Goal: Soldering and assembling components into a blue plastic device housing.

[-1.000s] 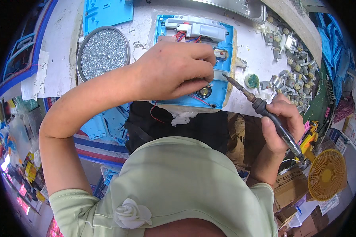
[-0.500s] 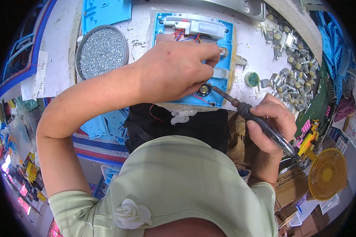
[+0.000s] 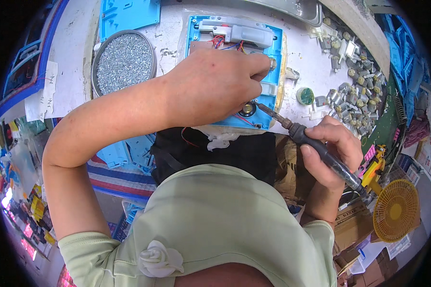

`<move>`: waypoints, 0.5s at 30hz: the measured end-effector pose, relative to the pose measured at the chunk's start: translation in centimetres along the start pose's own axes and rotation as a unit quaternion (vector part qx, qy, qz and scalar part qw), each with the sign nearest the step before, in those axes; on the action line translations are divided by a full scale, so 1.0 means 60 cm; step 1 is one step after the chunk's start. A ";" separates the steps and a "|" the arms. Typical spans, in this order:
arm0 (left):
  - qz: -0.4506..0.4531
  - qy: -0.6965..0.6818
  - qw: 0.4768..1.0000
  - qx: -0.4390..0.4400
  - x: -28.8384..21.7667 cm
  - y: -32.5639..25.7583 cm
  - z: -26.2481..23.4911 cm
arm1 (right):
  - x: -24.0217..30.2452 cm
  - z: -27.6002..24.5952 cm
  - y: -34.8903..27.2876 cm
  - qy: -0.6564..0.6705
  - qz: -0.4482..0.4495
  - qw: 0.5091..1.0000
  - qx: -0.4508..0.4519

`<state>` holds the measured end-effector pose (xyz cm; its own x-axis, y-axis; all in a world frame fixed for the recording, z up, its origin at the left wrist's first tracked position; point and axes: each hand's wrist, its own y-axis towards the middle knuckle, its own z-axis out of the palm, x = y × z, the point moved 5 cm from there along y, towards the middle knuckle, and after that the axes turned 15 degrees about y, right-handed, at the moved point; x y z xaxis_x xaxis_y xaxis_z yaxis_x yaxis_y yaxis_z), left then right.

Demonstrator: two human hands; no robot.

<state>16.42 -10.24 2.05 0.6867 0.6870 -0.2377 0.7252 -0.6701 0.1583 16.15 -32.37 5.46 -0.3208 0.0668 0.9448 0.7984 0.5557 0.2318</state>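
My right hand (image 3: 334, 150) is wrapped round the dark handle of a soldering iron (image 3: 316, 144). Its tip points up and left, at the rim of a small round speaker (image 3: 247, 109). The speaker sits in the near part of a light blue plastic housing (image 3: 268, 117), which holds a grey-white module (image 3: 244, 34) with red and blue wires (image 3: 219, 42) at its far end. Across the housing reaches my left hand (image 3: 220, 83), its fingers curled and pinched over the middle. Whatever they pinch is hidden beneath the hand.
A round metal tin of small screws (image 3: 124, 64) stands left of the housing. Many small motors (image 3: 354, 91) are heaped at the right, near a green round container (image 3: 305, 96). Another blue panel (image 3: 129, 19) lies at the far left. A yellow fan (image 3: 395, 210) stands at the lower right.
The soldering iron and my right hand have shifted very slightly right and down. My left hand has moved only a little and keeps its fingers curled over the housing.
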 end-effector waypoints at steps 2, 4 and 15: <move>0.001 -0.004 1.000 -0.004 0.000 -0.001 -0.001 | 0.000 -0.004 -0.003 0.009 0.000 1.000 -0.007; 0.003 -0.007 1.000 -0.012 0.000 -0.001 -0.001 | 0.000 -0.008 -0.005 0.011 -0.001 1.000 -0.008; 0.018 0.004 1.000 -0.013 0.001 -0.005 -0.003 | 0.001 -0.022 -0.009 0.009 -0.007 1.000 -0.018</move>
<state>16.26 -9.95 2.18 0.7132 0.6643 -0.2236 0.7004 -0.6875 0.1918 16.36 -33.74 5.70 -0.3240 0.0438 0.9450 0.8112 0.5269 0.2537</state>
